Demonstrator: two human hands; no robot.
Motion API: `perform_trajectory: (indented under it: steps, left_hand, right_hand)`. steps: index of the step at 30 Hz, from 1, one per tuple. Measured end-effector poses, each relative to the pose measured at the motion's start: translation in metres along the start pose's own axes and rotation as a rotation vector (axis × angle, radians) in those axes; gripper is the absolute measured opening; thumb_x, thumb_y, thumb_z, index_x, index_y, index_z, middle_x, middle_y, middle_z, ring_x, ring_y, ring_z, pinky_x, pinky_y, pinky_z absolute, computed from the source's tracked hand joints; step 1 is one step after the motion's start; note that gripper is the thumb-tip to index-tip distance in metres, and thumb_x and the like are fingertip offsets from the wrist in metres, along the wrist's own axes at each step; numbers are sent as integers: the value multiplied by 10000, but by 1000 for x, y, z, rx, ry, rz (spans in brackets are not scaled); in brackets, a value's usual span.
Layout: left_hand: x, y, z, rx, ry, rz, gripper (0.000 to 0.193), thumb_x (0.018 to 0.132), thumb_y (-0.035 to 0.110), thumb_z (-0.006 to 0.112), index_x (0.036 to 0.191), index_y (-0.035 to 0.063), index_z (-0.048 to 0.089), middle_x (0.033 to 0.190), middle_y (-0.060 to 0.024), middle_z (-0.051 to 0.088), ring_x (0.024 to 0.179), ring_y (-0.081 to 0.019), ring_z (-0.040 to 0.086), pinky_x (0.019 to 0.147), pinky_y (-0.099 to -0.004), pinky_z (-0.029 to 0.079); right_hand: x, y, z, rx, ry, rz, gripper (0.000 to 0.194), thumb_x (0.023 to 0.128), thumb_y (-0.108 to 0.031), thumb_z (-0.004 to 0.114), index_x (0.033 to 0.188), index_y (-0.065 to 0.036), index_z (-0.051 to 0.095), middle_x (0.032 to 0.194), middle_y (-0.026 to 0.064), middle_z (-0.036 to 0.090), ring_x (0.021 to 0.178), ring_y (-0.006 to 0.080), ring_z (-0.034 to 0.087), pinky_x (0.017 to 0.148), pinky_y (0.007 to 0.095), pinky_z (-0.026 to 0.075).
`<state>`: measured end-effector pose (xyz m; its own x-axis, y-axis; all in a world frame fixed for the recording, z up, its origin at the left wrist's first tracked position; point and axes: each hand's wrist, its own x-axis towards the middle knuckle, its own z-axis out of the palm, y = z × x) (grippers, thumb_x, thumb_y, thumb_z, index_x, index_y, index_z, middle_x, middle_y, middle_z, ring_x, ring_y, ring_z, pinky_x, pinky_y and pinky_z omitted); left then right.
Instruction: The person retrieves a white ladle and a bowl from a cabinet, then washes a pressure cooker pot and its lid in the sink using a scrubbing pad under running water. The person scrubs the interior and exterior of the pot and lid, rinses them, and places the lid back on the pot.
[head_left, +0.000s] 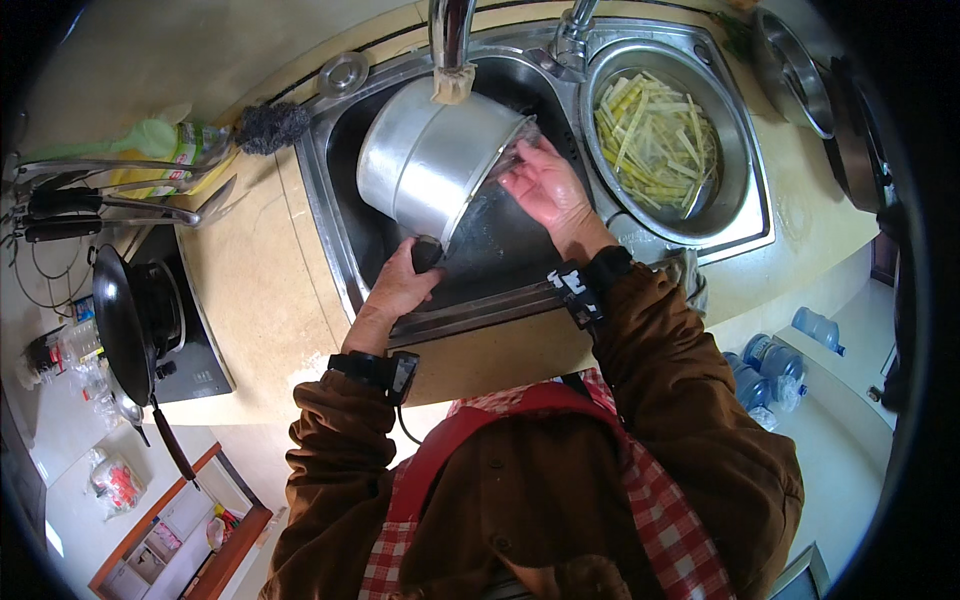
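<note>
A silver metal pot (420, 161) lies tilted on its side in the left sink basin (517, 262), beneath the faucet (450, 37). Its mouth faces right, towards my right hand. My left hand (397, 285) grips the pot's dark handle (427, 253) low on the near side. At the far part of the rim is my right hand (551, 184), wet, palm up, with curled fingers partly at the pot's mouth. Something grey and translucent (525, 133) shows by those fingertips; whether it is water or a scrubber, and whether the fingers hold it, I cannot tell.
A steel bowl (731, 206) of pale cut vegetable strips in water fills the right basin. A dark scrubber (271, 127) and hanging utensils (112, 206) are at the left. A black wok (124, 322) stands tilted by the cooktop (202, 352). More metal pans (795, 71) sit far right.
</note>
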<state>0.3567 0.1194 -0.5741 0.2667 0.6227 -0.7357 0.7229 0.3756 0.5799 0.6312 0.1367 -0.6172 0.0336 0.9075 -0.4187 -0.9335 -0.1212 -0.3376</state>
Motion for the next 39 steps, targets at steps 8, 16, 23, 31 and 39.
perform_trajectory:
  steps: [8,16,23,31,39]
  left_hand:
    - [-3,3,1,7,16,-4,695,874,208,747,1463,-4,445,1039,-172,722,688,-202,709,684,-331,584]
    - [-2,-1,1,-26,21,16,652,868,195,752,1423,-2,473,1043,-176,719,716,-216,717,670,-347,589]
    - [0,2,3,1,21,49,664,887,157,741,1455,-6,437,1014,-155,701,664,-194,679,639,-334,568]
    - [-1,1,3,20,54,6,609,892,156,746,1413,-6,473,1055,-181,710,710,-204,707,671,-333,586]
    - [5,-9,2,90,56,150,598,878,156,762,1381,-19,490,1051,-171,703,707,-197,698,641,-333,579]
  right_hand:
    - [42,-19,-37,-317,261,-2,265,1026,-19,527,1258,-130,589,1158,58,690,1021,217,673,1011,511,531]
    - [68,-12,-35,-474,348,155,394,999,-31,503,1377,-140,530,1292,108,629,1145,301,626,960,517,544]
    - [13,-14,16,-784,226,-147,601,932,31,546,1509,-113,455,1319,112,632,1124,249,632,940,401,545]
    - [-50,7,49,-1529,-26,-609,573,935,40,583,1487,-65,476,1281,218,662,1103,322,696,946,365,543]
    - [-101,57,40,-1607,-340,-606,600,877,54,573,1458,-84,518,1250,250,641,1072,431,667,923,468,555]
